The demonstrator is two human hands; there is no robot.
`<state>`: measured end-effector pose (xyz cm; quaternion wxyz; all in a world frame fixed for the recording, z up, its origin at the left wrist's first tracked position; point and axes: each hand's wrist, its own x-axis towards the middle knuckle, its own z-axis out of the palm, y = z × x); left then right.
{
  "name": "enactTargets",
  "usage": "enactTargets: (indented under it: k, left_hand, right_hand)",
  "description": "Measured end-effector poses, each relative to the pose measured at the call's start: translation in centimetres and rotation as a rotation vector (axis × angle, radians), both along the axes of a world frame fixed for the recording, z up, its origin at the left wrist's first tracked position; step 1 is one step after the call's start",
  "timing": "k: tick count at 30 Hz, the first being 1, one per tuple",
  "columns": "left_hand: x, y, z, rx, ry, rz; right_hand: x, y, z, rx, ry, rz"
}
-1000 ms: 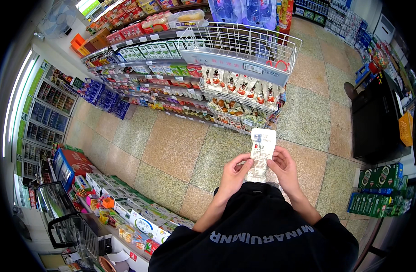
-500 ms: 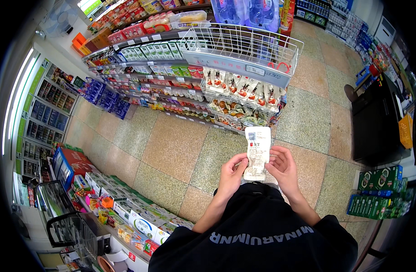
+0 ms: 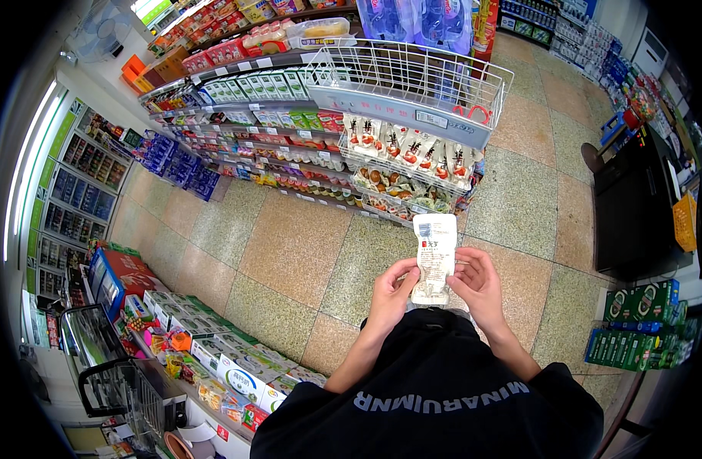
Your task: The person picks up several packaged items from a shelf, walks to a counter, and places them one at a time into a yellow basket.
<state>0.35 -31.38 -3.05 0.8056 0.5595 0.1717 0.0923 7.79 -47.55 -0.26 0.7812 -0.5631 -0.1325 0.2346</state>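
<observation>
Between both my hands is a narrow white snack pouch [image 3: 435, 249], held upright in front of my body with its printed back toward me. My left hand [image 3: 394, 289] pinches its lower left edge, thumb on the face. On the opposite edge, my right hand [image 3: 476, 279] grips with the thumb at the front and fingers behind. Beyond the pouch stands a white wire rack [image 3: 485, 80], its middle tier filled with similar white pouches [image 3: 412, 151] bearing red pictures. Lower tiers hold other small packets [image 3: 401, 186].
Long store shelves [image 3: 236, 145] packed with goods run left from the rack. At the lower left, a counter holds white and green cartons [image 3: 240, 375]. A large black box-like unit [image 3: 634, 206] and green cases [image 3: 638, 325] stand at the right. Tiled floor [image 3: 293, 237] lies between.
</observation>
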Motion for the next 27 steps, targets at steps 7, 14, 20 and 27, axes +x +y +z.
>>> enactTargets:
  k: [7,14,20,27]
  left_hand:
    - [0.2,0.0,-0.7,0.035,-0.032,-0.001]
    - [0.3,-0.3,-0.5,0.032,-0.032,-0.012]
    - [0.2,-0.7,0.1,0.02,0.012,-0.021]
    - [-0.1,-1.5,0.1,-0.079,0.042,-0.044]
  right_hand:
    - [0.1,0.0,0.1,-0.002,-0.014,-0.003]
    - [0.1,-0.3,0.0,0.001,-0.011,-0.011]
    - [0.2,-0.6,-0.5,-0.021,-0.012,-0.018]
    - [0.2,-1.3,-1.2,-0.061,0.001,0.051]
